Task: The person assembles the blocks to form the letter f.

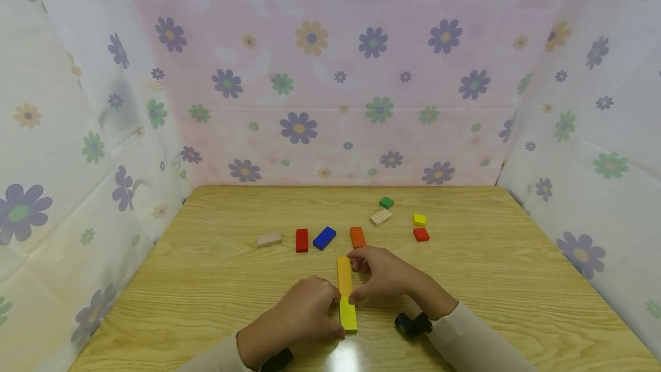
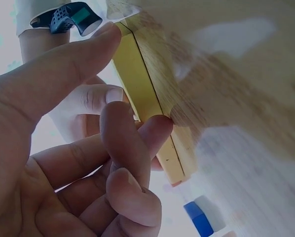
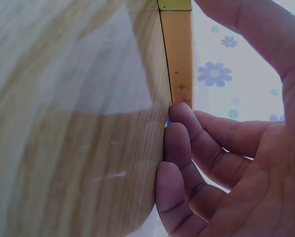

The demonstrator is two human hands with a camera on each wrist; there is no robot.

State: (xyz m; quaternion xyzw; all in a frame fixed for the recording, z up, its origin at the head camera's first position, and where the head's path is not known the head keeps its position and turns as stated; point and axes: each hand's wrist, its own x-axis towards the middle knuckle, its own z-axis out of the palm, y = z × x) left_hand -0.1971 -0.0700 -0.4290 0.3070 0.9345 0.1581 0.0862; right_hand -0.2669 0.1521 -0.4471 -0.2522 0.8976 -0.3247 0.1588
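Observation:
A yellow block (image 1: 348,316) and a light orange block (image 1: 344,277) lie end to end on the table in a line pointing away from me. My left hand (image 1: 307,312) holds the yellow block from the left, thumb at its near end and index finger by the joint, as the left wrist view shows on the yellow side face (image 2: 137,81). From the right, my right hand (image 1: 384,274) spans the light orange block, its thumb beside the joint and its fingertips (image 3: 179,112) at the far end. In the right wrist view the other fingers curl close to the tabletop.
Beyond the hands lie a beige block (image 1: 269,239), a red block (image 1: 302,240), a blue block (image 1: 325,238) and a darker orange block (image 1: 357,237). Farther right are a striped wooden piece (image 1: 380,217) and small green (image 1: 386,202), yellow (image 1: 420,220) and red (image 1: 421,235) blocks.

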